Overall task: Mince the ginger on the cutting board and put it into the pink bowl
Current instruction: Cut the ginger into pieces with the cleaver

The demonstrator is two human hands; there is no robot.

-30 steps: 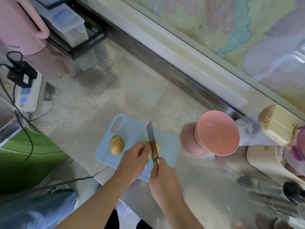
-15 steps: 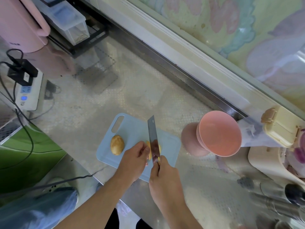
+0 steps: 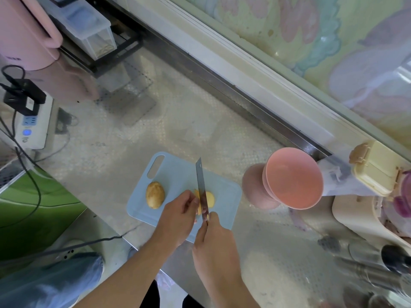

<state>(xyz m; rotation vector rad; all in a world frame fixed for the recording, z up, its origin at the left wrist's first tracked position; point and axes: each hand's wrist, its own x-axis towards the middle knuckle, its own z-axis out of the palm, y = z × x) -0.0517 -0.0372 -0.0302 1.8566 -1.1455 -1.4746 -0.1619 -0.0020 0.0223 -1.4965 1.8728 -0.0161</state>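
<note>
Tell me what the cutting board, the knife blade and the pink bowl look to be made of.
Cutting board: likely plastic, matte pale blue with a moulded handle slot. Knife blade: metal, probably steel, grey and reflective. Pink bowl: smooth, even pink; plastic or glazed ceramic, cannot tell.

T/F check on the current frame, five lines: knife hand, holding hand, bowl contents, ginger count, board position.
1. The right hand grips the knife. True.
2. The left hand lies flat on the counter, off the board. False: its fingers steady the ginger being cut on the cutting board.
3. The pink bowl already holds minced ginger. False: it looks empty.
4. A second, uncut ginger piece lies on the board, left of the blade. True.
5. The bowl stands left of the board. False: it stands to the right.
</note>
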